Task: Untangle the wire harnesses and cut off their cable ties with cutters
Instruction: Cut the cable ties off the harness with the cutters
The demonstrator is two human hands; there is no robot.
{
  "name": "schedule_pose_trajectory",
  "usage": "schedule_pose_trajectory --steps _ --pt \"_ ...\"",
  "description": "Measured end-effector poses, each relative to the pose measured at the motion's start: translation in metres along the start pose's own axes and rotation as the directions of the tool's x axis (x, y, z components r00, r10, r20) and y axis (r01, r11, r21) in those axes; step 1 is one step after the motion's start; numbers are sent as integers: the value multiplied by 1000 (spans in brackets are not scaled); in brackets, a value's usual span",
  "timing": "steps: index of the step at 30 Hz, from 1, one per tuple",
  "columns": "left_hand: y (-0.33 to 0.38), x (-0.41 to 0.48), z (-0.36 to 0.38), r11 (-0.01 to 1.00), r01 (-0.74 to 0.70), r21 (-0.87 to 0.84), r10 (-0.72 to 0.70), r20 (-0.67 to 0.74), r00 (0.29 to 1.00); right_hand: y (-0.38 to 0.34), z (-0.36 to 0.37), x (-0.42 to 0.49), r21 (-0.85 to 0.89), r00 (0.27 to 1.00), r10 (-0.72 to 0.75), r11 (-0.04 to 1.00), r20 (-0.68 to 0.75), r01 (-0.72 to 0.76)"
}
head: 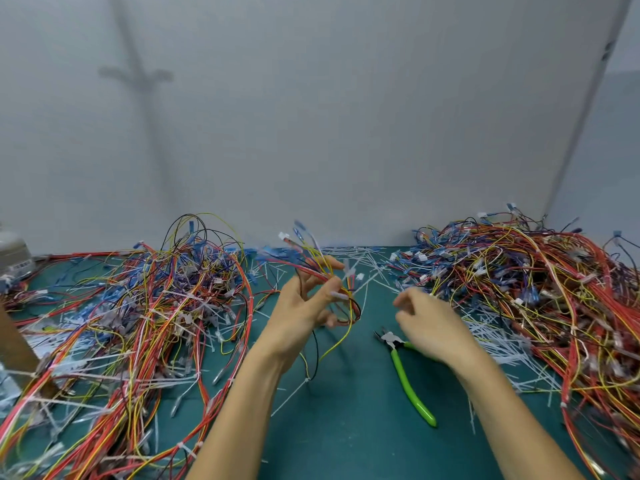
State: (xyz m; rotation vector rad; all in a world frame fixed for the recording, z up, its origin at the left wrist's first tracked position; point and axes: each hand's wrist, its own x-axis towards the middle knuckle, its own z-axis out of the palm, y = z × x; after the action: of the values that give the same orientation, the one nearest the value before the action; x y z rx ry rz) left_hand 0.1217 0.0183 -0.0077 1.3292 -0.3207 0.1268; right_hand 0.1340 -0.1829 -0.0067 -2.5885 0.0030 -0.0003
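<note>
- A pale grey wall (346,116) fills the upper frame; below it a green work mat (346,434) runs across the bottom.
- A tangled pile of harnesses (138,306) sprawls over the lower left, and a second pile (540,289) heaps up at the right edge. Loose white cut ties (491,344) litter the mat beside that right pile.
- The step in hand looks like the handover from untangling to cutting: one harness (325,271) is lifted clear of both piles at frame centre.
- The left hand (298,313) grips this harness, fingers curled round the bunched wires, whose connector ends fan upward while yellow and black strands trail down to the mat.
- The right hand (429,323), right of centre, holds nothing; its fingers are loosely curled and blurred.
- The green-handled cutters (405,372) lie on the mat just below that hand, head pointing up-left. One handle runs under the palm; whether the hand touches it I cannot tell.
- The next move probably calls for picking up the cutters and finding a tie on the held harness, then nipping the plastic without nicking a wire.
</note>
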Motion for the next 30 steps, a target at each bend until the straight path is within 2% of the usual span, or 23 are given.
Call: schedule_pose_trajectory --steps 1,2,3,5,9,13,15,17,20,22,26,28,30 --pt "0 1 0 1000 -23 -4 23 -24 999 2 0 -2 -249 997 10 968 81 11" --pt "0 2 -1 999 -42 -7 41 -50 998 3 2 -5 -395 987 43 918 154 22" --pt "0 2 -1 999 -51 -6 51 -75 996 3 3 -7 -460 973 82 888 217 27" --pt "1 2 -3 999 -43 1 43 -121 992 5 6 -9 -480 953 122 877 276 27" --pt "3 2 -6 997 -10 80 21 -142 990 6 5 -6 -484 954 105 874 282 47" --pt "4 3 -4 994 18 103 -2 -150 989 2 6 -7 -444 966 83 895 246 36" --pt "3 4 -2 993 52 104 -33 -177 984 1 10 -7 -433 983 55 901 173 26" --pt "4 5 -1 997 71 27 -64 -214 975 -1 11 -6 -371 998 27 929 61 -2" --pt "6 7 -1 982 52 -183 -93 -225 970 -1 7 -3 -225 995 -34 974 -89 14" --pt "6 7 -2 980 53 -192 -88 -175 981 0 4 1 -125 986 -59 991 -156 40" --pt "1 4 -4 999 30 -12 -31 -147 989 -3 1 3 90 938 -170 975 -301 206" --pt "-1 3 -3 999 8 32 -3 -161 987 -12 0 -3 207 887 -253 913 -386 350" --pt "-1 3 -2 998 -8 56 18 -171 985 -22 1 -11 248 837 -335 848 -433 467"
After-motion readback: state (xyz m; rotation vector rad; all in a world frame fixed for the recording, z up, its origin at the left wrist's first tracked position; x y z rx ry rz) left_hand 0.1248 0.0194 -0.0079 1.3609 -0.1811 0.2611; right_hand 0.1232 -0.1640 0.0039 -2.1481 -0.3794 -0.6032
